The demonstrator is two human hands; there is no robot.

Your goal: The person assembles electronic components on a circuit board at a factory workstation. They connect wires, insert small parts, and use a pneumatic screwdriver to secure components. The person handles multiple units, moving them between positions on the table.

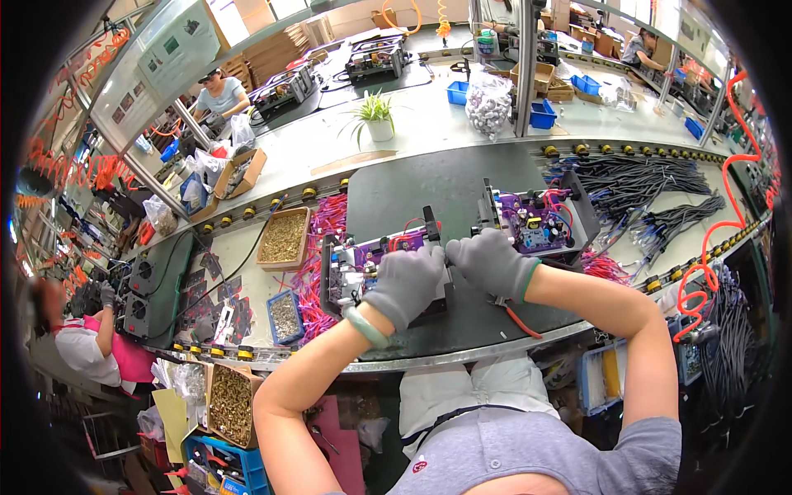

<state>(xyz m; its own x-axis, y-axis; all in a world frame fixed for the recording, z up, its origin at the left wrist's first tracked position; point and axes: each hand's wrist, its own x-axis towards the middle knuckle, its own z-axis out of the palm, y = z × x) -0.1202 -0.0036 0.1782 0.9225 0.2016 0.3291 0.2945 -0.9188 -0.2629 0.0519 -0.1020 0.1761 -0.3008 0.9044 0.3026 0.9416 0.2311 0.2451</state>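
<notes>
Both hands wear grey knit gloves with fingers curled inward: the left hand [406, 285] lies over the right side of the left unit [356, 268], the right hand [495, 264] just beside it, between the two units. Whether either grips anything is hidden. The left unit and the right unit [540, 221], open-topped dark boxes with purple circuit boards, sit on a smooth dark green mat [404, 181]. Bare mat stretches beyond both; a narrower strip separates them from the counter's curved front edge [450, 360]. A red-handled tool [523, 322] lies near the right wrist. Glossy pink wires [327, 221] crowd the mat's left side, beside a square box of brass-coloured pieces [285, 238]; matte black cables [652, 181] heap at right.
</notes>
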